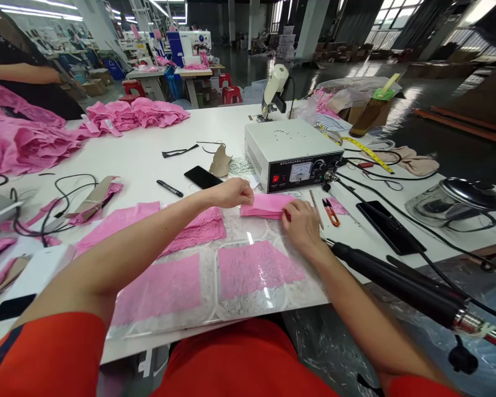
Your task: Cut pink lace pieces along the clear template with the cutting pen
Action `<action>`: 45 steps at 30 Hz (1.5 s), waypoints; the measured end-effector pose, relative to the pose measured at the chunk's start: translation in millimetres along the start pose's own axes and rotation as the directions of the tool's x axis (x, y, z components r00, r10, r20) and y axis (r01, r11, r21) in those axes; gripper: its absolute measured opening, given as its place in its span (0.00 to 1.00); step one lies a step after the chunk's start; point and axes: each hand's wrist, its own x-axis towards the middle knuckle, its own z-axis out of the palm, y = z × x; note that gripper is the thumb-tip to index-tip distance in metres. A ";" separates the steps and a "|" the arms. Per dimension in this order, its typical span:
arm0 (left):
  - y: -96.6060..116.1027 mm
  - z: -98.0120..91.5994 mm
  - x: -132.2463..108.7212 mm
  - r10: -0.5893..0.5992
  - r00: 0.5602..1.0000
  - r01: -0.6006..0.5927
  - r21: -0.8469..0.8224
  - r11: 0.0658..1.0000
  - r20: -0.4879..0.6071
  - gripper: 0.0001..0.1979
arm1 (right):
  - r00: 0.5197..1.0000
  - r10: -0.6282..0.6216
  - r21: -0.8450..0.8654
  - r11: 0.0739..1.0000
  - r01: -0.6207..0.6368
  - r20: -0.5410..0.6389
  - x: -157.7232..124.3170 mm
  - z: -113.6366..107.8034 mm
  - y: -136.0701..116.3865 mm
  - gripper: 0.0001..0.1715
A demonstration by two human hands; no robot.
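Near the control box, a strip of pink fabric (267, 205) stretches between my two hands. My left hand (233, 193) has fingertips pinched together at the strip's left end, just above the table. At the right end, thumb and fingers of my right hand (301, 220) close on the fabric's edge. Below them lies a clear plastic template (210, 259) with pink fabric pieces (256, 267) showing through its sections. Lacy pink fabric (198, 229) lies under and beside my left forearm. Orange thread snips (331, 212) and a thin pencil-like stick (316, 208) are right of my right hand.
A grey control box (293, 149) stands behind my hands. A black-handled tool (397, 275) with cables lies at right, near a phone (391, 227) and a glass pot (446, 204). Pink garments (136, 113) pile up at back left, beside another person's arm (20, 73).
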 end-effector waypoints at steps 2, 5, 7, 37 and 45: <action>6.0 4.2 -19.0 0.000 1.000 0.000 -0.029 1.000 0.022 0.08 | 0.998 -0.055 0.027 0.998 0.054 0.017 -9.3 -10.6 -1.7 0.09; 18.0 19.8 -55.9 -0.001 0.998 0.006 -0.076 0.997 0.068 0.07 | 0.970 -0.244 0.098 0.965 0.242 0.004 -33.3 -30.9 -8.0 0.09; 27.1 34.4 -80.1 0.007 0.995 0.003 -0.100 0.995 0.102 0.07 | 0.911 -0.411 0.152 0.899 0.410 -0.025 -52.0 -42.9 -11.3 0.09; 87.6 112.1 -66.2 0.042 0.998 -0.044 0.044 0.998 0.046 0.04 | 0.989 -0.145 0.318 0.938 0.136 0.003 -122.7 -67.5 -3.6 0.13; 100.7 146.3 -26.5 -0.017 0.998 0.018 -0.018 1.000 0.053 0.05 | 0.992 -0.118 0.284 0.951 0.124 -0.036 -121.5 -67.7 -4.9 0.09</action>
